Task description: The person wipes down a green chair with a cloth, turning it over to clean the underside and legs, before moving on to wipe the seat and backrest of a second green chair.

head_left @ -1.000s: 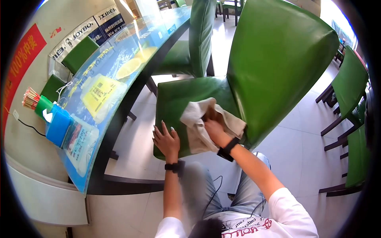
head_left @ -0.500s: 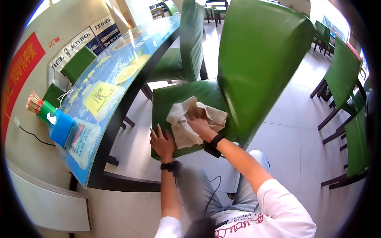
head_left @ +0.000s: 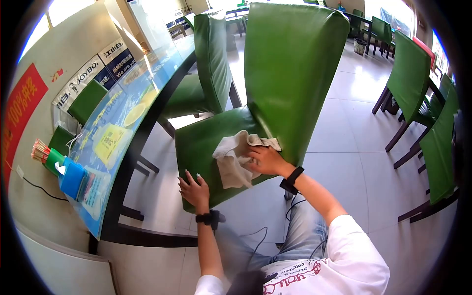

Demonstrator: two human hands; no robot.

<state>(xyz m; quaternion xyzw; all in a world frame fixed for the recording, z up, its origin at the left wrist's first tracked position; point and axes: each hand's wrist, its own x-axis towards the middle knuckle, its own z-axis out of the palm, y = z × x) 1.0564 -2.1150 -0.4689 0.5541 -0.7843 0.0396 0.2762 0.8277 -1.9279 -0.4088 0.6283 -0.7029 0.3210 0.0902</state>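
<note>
A green padded chair [head_left: 295, 73] stands before me, its seat meeting a tall backrest. On the seat lies a crumpled off-white cloth [head_left: 231, 162]. My right hand [head_left: 269, 160] has its fingers bent onto the cloth's right part, near the foot of the backrest; some fingertips are hidden in the folds. With fingers spread, my left hand [head_left: 195, 191] rests flat on the seat's near left edge and holds nothing. Each wrist wears a black band.
To the left runs a table with a blue printed top [head_left: 118, 113], carrying a blue tissue box [head_left: 72, 178] and a green holder of sticks [head_left: 53, 161]. Another green chair [head_left: 211, 64] stands behind mine. More green chairs [head_left: 408, 73] line the right side. A dark cable [head_left: 258, 246] hangs by my legs.
My right hand has shifted with the cloth's right part toward the seat's back corner, and the cloth is folded differently. My left hand stays on the seat edge. The whole view has shifted slightly.
</note>
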